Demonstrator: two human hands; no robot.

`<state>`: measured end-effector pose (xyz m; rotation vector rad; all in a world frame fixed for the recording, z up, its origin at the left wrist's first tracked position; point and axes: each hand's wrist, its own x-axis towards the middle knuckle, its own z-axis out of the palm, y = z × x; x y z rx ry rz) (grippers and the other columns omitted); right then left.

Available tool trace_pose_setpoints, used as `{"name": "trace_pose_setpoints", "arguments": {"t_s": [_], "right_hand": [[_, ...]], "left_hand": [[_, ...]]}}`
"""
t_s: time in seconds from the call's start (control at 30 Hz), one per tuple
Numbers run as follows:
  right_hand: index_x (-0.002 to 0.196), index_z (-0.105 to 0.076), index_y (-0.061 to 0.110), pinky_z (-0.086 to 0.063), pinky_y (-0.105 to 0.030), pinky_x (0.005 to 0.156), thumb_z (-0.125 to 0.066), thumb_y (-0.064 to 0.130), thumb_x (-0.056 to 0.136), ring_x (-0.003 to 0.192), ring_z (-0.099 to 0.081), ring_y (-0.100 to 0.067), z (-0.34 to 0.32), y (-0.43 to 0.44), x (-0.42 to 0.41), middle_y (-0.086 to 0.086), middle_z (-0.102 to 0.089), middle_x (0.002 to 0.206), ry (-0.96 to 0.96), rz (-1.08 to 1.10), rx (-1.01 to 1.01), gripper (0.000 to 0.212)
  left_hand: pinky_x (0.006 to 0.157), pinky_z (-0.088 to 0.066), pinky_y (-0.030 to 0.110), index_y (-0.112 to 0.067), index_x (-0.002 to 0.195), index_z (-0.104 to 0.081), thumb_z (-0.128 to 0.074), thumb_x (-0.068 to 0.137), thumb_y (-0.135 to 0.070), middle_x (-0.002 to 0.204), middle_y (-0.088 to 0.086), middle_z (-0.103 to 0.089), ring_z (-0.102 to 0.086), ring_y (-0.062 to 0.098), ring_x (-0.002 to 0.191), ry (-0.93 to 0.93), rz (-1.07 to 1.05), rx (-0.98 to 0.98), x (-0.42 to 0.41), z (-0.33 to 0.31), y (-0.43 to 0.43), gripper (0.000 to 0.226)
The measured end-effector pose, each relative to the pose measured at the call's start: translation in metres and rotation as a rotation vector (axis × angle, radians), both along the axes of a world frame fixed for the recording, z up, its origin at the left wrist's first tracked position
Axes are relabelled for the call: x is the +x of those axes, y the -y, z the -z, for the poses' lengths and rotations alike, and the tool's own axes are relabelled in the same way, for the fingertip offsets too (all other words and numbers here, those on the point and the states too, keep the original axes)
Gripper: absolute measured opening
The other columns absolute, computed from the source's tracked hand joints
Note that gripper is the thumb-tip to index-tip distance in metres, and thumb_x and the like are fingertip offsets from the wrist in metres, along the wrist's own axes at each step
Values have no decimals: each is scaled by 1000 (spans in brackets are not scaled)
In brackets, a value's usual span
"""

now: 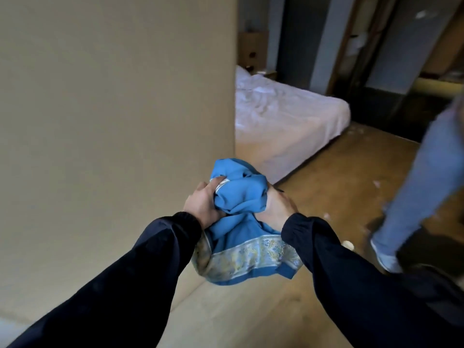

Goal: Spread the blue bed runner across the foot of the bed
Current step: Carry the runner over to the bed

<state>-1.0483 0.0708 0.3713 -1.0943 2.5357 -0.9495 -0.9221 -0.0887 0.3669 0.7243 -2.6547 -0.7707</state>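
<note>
- Runner (241, 197) bunched up between our two hands, near centre, in the air above the wooden floor (313, 187).
- Our left hand (203, 204) has its fingers clenched tight into the blue cloth; our right hand (277, 207) grips the other side, fingers buried in folds.
- The patterned border (253, 257) hangs below our wrists.
- Far right, the white bed (283, 116) waits bare, well apart from the runner, past the beige wall (113, 96).

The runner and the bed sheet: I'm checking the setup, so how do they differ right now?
The blue bed runner is bunched up, held in the left hand and right hand; the white bed sheet lies spread on the bed. The runner has a patterned border; the sheet looks plain. Both are wrinkled fabric.
</note>
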Motion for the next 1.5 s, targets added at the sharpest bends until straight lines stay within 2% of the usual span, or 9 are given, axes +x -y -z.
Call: {"name": "trace_pose_setpoints", "arguments": {"t_s": [0.3, 0.47, 0.57, 0.67, 0.77, 0.93, 1.17, 1.33, 1.5], "right_hand": [[116, -49, 27, -52, -41, 83, -74, 36, 66, 102, -60, -31, 11, -59, -171, -3, -66, 110, 16, 207, -37, 56], [115, -48, 28, -54, -43, 81, -73, 38, 63, 100, -62, -28, 24, -50, -273, -2, -66, 107, 28, 272, -43, 58], [115, -45, 31, -54, -44, 80, -66, 47, 59, 99, -62, -26, 32, -34, -343, 0, -66, 105, 28, 282, -42, 61], [120, -45, 30, -54, -42, 81, -64, 46, 62, 98, -62, -25, 32, -16, -413, 0, -67, 105, 12, 306, -18, 63], [122, -46, 29, -54, -39, 80, -64, 44, 66, 100, -62, -27, 28, 5, -483, 0, -67, 107, -21, 316, 30, 61], [126, -45, 25, -52, -43, 85, -68, 42, 66, 105, -60, -31, 26, 31, -593, -5, -66, 113, -26, 322, 43, 66], [125, -47, 26, -51, -40, 88, -70, 42, 67, 108, -59, -29, 43, 62, -750, -4, -65, 116, 14, 287, 77, 64], [125, -46, 26, -50, -38, 88, -70, 38, 71, 110, -57, -31, 46, 95, -877, -5, -63, 119, 29, 220, 96, 59], [124, -46, 24, -50, -41, 89, -68, 36, 73, 109, -58, -34, 40, 147, -993, -8, -62, 119, 14, 112, 136, 57]], "left_hand": [[91, -44, 35, -42, 135, -28, -67, 60, -56, 124, 5, -55, -52, 30, 113, 4, 224, -31, -208, 14, -27, 86], [84, -38, 25, -39, 137, -32, -74, 65, -46, 115, 8, -54, -57, 31, 102, 10, 289, -24, -319, 16, -18, 84], [91, -42, 31, -39, 136, -33, -73, 65, -44, 112, 9, -51, -56, 33, 101, 5, 324, 11, -391, 20, -1, 82], [92, -45, 38, -39, 136, -32, -69, 65, -44, 111, 11, -50, -55, 35, 100, 10, 362, 18, -465, 21, 20, 81], [89, -44, 37, -38, 138, -31, -71, 69, -40, 114, 12, -51, -55, 36, 101, 25, 362, -8, -536, 20, 40, 80], [90, -45, 38, -43, 137, -29, -70, 69, -48, 116, 11, -49, -55, 38, 103, 41, 364, -3, -650, 24, 69, 79], [92, -47, 42, -47, 133, -29, -69, 64, -59, 121, 10, -50, -54, 38, 108, 67, 338, 26, -808, 54, 105, 81], [92, -48, 45, -51, 131, -28, -68, 58, -62, 125, 9, -52, -55, 38, 109, 76, 277, 47, -925, 63, 136, 84], [92, -48, 42, -49, 133, -28, -70, 58, -61, 124, 9, -51, -55, 38, 108, 95, 175, 61, -1024, 58, 178, 87]]}}
